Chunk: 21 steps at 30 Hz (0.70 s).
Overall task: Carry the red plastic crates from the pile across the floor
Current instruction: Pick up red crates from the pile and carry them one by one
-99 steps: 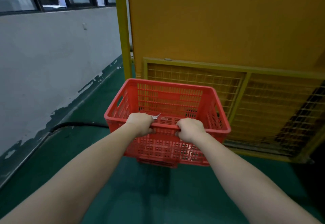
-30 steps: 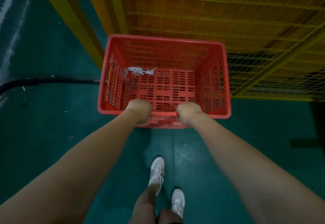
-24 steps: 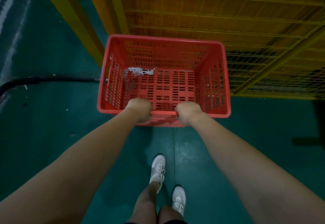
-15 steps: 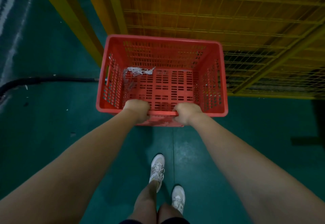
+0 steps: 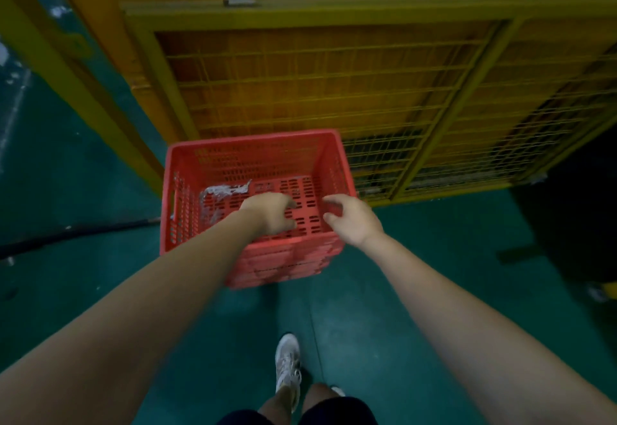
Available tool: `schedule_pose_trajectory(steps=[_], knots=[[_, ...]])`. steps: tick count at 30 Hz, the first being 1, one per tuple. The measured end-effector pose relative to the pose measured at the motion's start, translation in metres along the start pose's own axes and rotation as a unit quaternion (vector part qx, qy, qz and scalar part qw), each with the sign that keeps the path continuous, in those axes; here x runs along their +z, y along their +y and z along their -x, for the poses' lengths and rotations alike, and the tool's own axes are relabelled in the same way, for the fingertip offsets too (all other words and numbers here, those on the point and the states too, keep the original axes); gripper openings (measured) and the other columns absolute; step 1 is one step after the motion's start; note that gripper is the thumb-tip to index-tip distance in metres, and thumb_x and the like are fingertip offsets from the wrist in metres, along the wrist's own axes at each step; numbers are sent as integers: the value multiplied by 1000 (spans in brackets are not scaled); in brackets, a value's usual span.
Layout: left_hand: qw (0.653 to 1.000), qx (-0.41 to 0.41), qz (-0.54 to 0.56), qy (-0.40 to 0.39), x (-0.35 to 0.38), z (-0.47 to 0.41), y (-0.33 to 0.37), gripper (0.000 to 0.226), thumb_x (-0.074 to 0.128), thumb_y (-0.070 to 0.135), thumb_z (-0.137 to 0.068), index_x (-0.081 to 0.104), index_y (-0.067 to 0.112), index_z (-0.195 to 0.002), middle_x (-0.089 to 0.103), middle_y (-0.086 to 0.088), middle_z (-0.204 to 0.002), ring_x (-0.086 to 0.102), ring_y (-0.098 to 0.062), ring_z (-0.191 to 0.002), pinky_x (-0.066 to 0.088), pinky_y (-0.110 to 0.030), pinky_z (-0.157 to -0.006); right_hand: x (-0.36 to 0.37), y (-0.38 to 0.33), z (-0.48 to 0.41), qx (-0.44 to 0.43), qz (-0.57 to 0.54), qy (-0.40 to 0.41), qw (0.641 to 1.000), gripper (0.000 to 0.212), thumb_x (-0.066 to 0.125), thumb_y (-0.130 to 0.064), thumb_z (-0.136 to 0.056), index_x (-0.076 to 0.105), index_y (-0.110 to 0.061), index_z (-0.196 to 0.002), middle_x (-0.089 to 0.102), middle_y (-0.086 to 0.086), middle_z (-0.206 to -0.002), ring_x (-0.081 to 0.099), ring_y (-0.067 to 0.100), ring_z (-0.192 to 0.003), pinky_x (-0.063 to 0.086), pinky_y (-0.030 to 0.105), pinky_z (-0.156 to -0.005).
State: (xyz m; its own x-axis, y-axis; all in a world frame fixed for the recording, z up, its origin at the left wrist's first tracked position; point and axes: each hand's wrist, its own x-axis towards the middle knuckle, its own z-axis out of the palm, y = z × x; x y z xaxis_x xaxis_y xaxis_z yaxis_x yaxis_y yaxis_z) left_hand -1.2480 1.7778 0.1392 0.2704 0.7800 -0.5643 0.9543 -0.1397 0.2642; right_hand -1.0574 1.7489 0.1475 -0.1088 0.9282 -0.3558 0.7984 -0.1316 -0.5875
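A red plastic crate (image 5: 253,170) with slotted walls stands on the green floor, close against a yellow wire-mesh fence. A scrap of white torn paper (image 5: 222,190) sticks to its bottom at the left. My left hand (image 5: 270,212) hovers above the crate's near rim with loosely curled fingers and holds nothing. My right hand (image 5: 354,221) is beside it, over the near right corner, fingers loosely bent and off the crate.
The yellow mesh fence (image 5: 367,90) and a yellow post (image 5: 80,74) block the way ahead. A black hose (image 5: 76,234) lies on the green floor (image 5: 384,307) at the left. My white shoe (image 5: 287,368) is below. A dark object (image 5: 574,224) stands at the right.
Both hands have let go of the crate's near rim and lifted off it. The crate has gone down to the floor by the fence.
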Motion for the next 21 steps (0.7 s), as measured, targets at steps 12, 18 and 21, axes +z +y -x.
schedule_pose_trajectory(steps=[12, 18, 21], knots=[[967, 223, -66, 100, -48, 12, 195, 56, 62, 40, -90, 44, 26, -141, 54, 3, -139, 55, -16, -123, 53, -35, -93, -126, 87, 122, 103, -94, 224, 964, 38, 61, -25, -93, 57, -26, -131, 62, -6, -126, 58, 14, -114, 46, 30, -93], [934, 337, -102, 65, -33, 36, 327, 59, 63, 39, -90, 43, 23, -142, 53, 2, -139, 52, -16, -125, 50, -37, -97, -169, 160, 218, 201, -111, 297, 927, 46, 62, -28, -90, 54, -27, -135, 57, -4, -136, 52, 14, -125, 42, 32, -104], [915, 382, -114, 54, -12, 54, 393, 60, 65, 40, -88, 43, 24, -142, 54, 3, -138, 53, -14, -124, 49, -36, -99, -187, 201, 277, 245, -122, 335, 902, 48, 62, -29, -88, 53, -28, -135, 57, -5, -136, 52, 13, -126, 43, 34, -105]])
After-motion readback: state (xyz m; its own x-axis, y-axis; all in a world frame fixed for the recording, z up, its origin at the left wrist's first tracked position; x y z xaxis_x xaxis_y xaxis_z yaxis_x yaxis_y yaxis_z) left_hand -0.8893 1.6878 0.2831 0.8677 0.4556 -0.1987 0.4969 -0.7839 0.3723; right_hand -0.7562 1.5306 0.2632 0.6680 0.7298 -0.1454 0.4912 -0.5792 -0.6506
